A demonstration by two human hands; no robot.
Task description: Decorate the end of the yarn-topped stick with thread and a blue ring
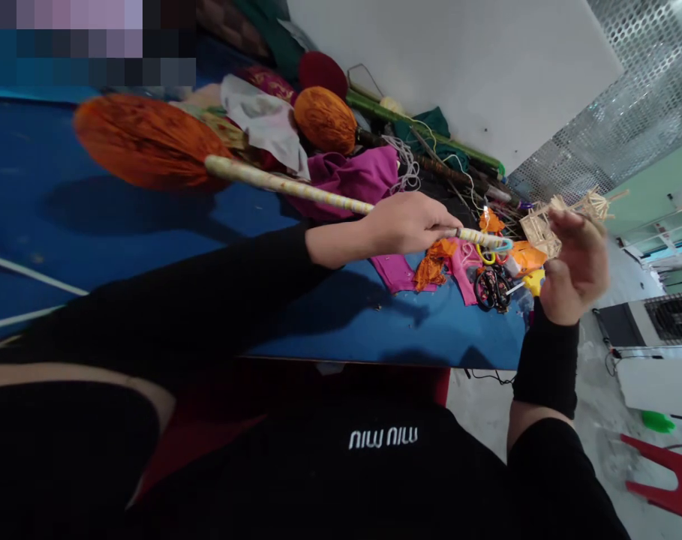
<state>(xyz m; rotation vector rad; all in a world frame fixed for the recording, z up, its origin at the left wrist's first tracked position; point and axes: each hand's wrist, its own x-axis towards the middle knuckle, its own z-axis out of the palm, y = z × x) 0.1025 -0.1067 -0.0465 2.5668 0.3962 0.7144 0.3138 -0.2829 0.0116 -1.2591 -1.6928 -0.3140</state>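
My left hand (402, 221) is closed around a long stick (295, 189) wrapped in whitish-yellow material. An orange cloth bulb (143, 142) forms its far left end, and a light-blue curved piece shows at the right end. The stick is held at a slant above the blue table. My right hand (580, 266) is raised beyond the right end, apart from the stick, with its fingers bent and spread from the thumb; I see nothing in it. Just behind its fingers is a frame of thin pale sticks (543, 229).
On the blue table (262, 300) lie black patterned scissors (492, 289), magenta cloth (352, 176), orange scraps (434, 266) and grey cord (405, 161). Another orange cloth bulb (325, 120) and a green pole (425, 127) lie at the back. A red stool (667, 480) stands on the floor at right.
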